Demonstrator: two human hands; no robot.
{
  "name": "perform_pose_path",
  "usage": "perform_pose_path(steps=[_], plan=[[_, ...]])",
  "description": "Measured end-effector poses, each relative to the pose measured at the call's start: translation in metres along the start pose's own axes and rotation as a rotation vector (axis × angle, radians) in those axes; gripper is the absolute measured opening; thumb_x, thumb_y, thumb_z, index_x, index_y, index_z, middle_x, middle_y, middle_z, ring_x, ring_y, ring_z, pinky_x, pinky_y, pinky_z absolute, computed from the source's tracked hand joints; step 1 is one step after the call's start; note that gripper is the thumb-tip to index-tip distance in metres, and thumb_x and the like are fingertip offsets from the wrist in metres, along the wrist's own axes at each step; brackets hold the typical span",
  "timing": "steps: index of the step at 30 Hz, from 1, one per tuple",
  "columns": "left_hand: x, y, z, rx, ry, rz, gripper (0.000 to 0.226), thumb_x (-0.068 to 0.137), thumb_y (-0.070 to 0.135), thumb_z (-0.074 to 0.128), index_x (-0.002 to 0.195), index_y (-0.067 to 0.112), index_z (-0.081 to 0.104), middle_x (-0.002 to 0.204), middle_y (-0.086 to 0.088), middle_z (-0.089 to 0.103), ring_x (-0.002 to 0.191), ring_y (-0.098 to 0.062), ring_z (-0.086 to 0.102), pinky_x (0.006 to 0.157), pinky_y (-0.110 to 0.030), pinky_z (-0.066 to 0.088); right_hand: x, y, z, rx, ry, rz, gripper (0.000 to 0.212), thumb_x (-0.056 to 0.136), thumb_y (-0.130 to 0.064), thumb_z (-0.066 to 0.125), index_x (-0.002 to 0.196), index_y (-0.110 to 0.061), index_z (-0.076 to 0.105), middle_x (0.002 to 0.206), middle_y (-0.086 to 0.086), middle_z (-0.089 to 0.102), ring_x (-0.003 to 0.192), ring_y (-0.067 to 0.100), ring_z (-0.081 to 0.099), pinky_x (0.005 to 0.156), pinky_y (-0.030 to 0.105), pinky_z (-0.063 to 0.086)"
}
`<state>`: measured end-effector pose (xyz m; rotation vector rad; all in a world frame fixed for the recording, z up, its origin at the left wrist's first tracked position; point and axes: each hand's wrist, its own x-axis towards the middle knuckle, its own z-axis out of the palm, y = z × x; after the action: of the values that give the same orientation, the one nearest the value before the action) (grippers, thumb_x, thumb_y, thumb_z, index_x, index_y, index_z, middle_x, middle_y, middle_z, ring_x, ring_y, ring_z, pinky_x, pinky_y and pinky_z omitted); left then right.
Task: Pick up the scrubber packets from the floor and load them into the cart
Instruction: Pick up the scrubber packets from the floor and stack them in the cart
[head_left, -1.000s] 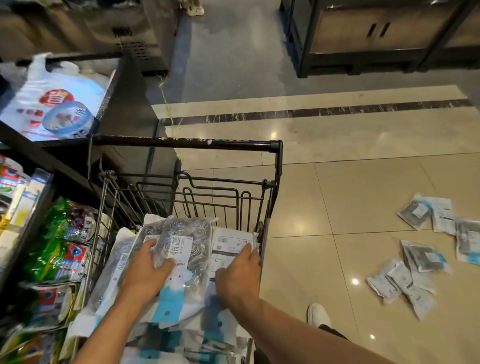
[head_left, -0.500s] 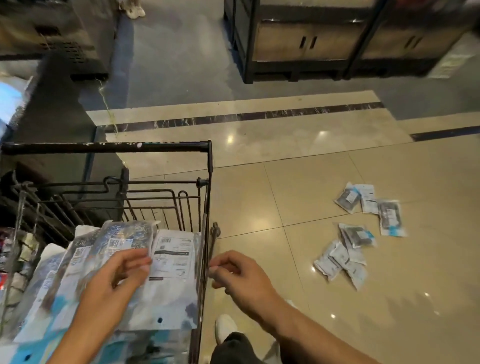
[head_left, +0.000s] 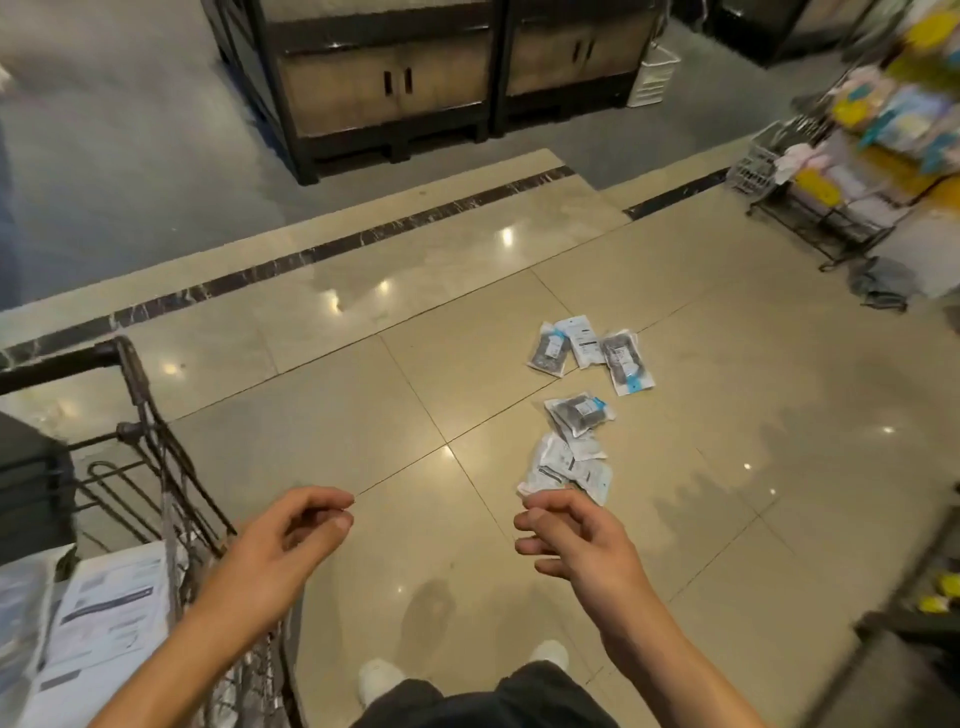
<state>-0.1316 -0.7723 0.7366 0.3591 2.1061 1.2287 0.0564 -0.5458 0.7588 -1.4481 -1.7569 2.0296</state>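
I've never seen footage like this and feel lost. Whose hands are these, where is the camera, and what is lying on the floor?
The camera sits on a person's head and looks forward and down, so you see their own two bare arms. The left hand and the right hand hang over the floor with loosely curled fingers; neither holds anything. On the glossy beige tiled floor lie small clear plastic scrubber packets with dark pads inside, scattered in a loose group ahead of the right hand. At the lower left stands a black wire shopping cart, with white-labelled packets already in it. Dark wooden cabinets stand further back.
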Motion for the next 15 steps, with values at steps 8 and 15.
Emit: perform_pose_path(steps=[8,15], plan=[[0.026,0.064,0.131,0.028,-0.11,-0.002,0.032,0.094,0.014,0.072,0.095,0.046,0.076,0.102,0.006,0.079,0.1,-0.012,0.072,0.085,-0.031,0.055,0.012,0.013,-0.157,0.157,0.145,0.026,0.009,0.096,-0.014,0.068,0.101,-0.016,0.075,0.093,0.005,0.079,0.076,0.016,0.071,0.075,0.033,0.051],[0.063,0.132,0.223,0.085,-0.189,0.071,0.031,0.099,0.015,0.064,0.097,0.044,0.075,0.104,0.011,0.078,0.094,-0.008,0.072,0.082,-0.032,0.052,0.029,0.011,-0.266,0.204,0.287,0.031,0.009,0.096,-0.013,0.067,0.101,-0.015,0.074,0.091,0.005,0.077,0.075,0.015,0.07,0.074,0.032,0.049]])
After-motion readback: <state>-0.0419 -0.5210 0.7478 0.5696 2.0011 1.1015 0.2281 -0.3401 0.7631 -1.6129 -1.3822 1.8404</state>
